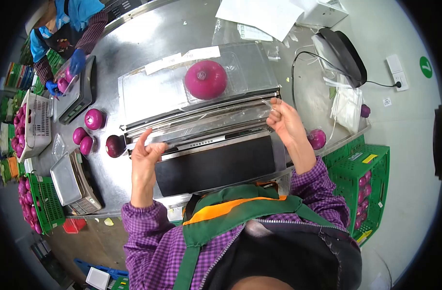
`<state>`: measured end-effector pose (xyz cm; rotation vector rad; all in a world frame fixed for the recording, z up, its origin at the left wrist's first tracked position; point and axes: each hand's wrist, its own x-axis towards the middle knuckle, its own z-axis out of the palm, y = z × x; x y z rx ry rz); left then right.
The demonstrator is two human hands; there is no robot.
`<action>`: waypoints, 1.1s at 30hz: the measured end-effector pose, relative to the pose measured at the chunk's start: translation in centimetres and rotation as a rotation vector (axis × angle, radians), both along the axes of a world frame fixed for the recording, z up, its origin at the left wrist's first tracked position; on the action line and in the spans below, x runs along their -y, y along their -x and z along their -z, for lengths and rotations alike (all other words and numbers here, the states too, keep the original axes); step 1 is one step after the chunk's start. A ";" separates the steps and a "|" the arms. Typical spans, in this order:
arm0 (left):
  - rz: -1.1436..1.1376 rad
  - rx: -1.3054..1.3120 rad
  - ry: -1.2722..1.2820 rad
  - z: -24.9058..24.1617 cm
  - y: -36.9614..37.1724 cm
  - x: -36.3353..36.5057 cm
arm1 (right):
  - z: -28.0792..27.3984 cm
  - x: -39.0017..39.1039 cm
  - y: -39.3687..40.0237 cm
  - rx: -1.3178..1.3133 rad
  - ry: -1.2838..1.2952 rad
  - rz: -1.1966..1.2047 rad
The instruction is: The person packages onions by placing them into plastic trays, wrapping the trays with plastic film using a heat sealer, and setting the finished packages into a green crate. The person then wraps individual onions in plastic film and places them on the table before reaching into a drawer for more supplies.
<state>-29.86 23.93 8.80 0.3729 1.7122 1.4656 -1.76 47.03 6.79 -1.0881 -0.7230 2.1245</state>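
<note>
A cling film wrapping machine (pixel 201 142) with a long dark front plate lies in front of me. My right hand (pixel 284 121) is closed at its right end, thumb and fingers pinching the edge of the clear plastic film (pixel 230 116). At the left end, my left hand (pixel 147 159) is held just over the machine's front, index finger and thumb apart and the other fingers curled. Behind the film roller, a large red onion (pixel 206 79) rests on the machine's clear-covered top, near a transparent tray (pixel 235 72).
Several loose red onions (pixel 94 119) and a scale (pixel 68 181) are on the left. A co-worker with blue gloves (pixel 77 61) handles onions at another scale (pixel 76 96). White bags (pixel 346 108), a black cable (pixel 293 72) and a green crate (pixel 358 188) are on the right.
</note>
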 end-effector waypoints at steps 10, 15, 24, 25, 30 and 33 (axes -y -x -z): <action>0.348 0.788 -0.330 -3.0 1.1 0.7 | -4.0 -0.8 0.4 -0.679 -0.017 -0.164; 0.595 0.691 -0.945 -8.1 4.9 -3.9 | -11.3 -3.8 4.7 -1.013 -0.590 -0.205; 0.338 -0.779 0.114 3.1 11.2 -21.7 | 1.3 -16.3 15.4 0.581 -1.224 -0.589; 0.436 -0.914 -0.134 5.0 9.9 -21.0 | 0.9 -14.9 14.9 0.649 -1.208 -0.710; 0.442 -0.154 -0.051 1.3 6.1 -16.0 | -0.8 -11.0 10.7 0.401 -0.976 -0.737; 0.406 0.124 -0.125 1.9 4.4 -13.5 | -1.7 -8.8 8.5 0.194 -0.621 -0.706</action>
